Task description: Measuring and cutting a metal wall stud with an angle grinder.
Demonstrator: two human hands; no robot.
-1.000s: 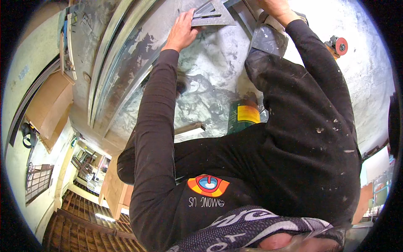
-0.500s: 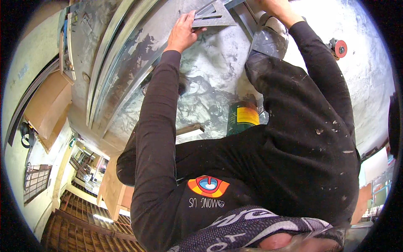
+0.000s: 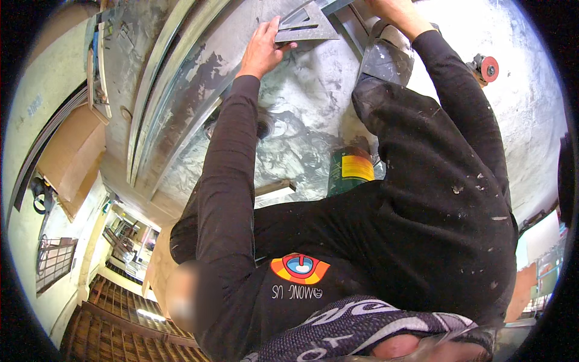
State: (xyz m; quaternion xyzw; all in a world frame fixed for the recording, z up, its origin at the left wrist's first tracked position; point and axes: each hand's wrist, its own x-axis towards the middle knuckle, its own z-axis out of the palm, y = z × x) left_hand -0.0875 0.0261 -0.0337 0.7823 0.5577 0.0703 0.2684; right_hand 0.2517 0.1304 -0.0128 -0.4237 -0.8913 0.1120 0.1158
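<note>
Near the top edge, my left hand (image 3: 261, 49) grips the lower left corner of a grey metal speed square (image 3: 313, 31), thumb tucked beneath it. This triangular square lies against a metal bar (image 3: 335, 6) that runs out of the top of the view. To the right of the bar, my right hand (image 3: 391, 9) is partly cut off by the upper edge. Its fingers do not show, so what it holds or touches is hidden. Just below it is my shoe (image 3: 389, 57), on the paint-smeared floor (image 3: 301, 108).
Long metal lengths (image 3: 158, 78) stretch along the left. An angle grinder with a red disc (image 3: 487, 69) lies to the right of my right arm. A green and yellow can (image 3: 353, 169) and a short metal piece (image 3: 274, 190) are close to my legs. Brown panels (image 3: 72, 154) lean farther left.
Both hands stay nearly where they were, the left still on the speed square. The view has shifted very slightly. A blurred patch now shows beside my left elbow.
</note>
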